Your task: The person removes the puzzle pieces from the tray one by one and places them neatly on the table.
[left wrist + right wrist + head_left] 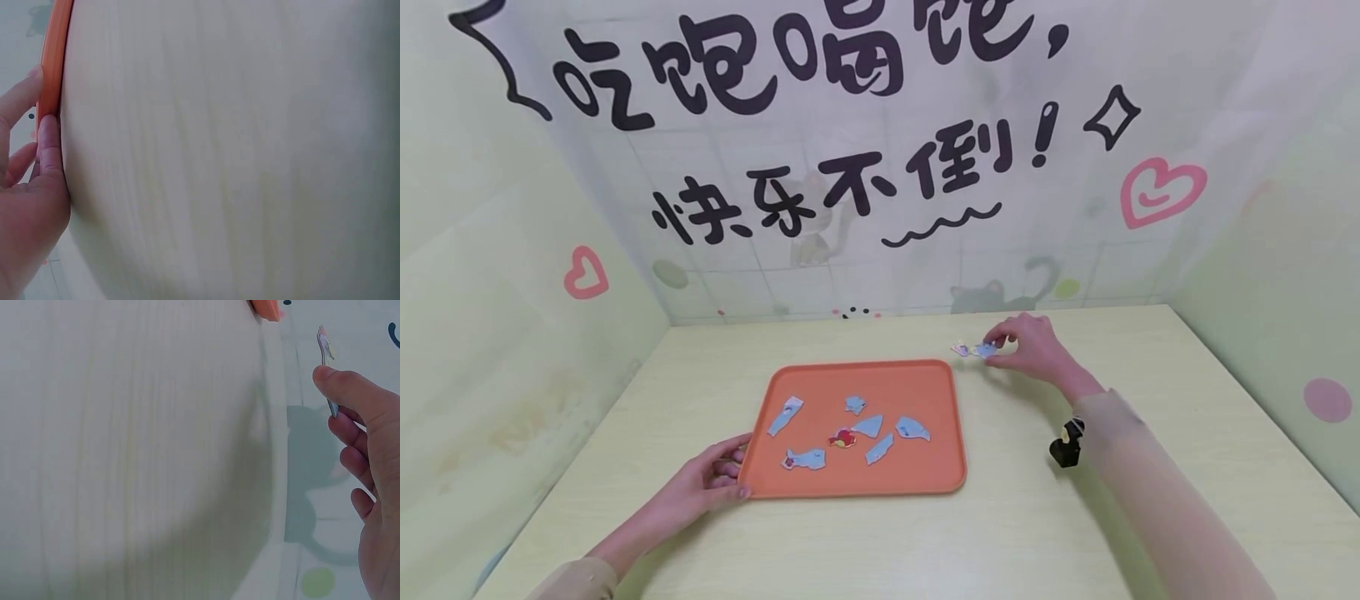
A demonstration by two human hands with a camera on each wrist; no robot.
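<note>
Tray (865, 379) rests on table (865, 550), left edge near front corner gripped by left hand (711, 477), presumably for steadiness. Right hand (1030, 347), well apart, pinches picture piece (982, 351) above table by one end, likely keeping print visible. Other pieces (806, 459) scattered on tray.

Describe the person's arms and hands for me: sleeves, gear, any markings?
The left hand and right hand are bare, with no gloves. The right sleeve is pale beige and looks plain, reaching the wrist; the left sleeve, similarly pale, shows only its end. A small black device appears beside the right sleeve; how it is fastened is unclear.
</note>
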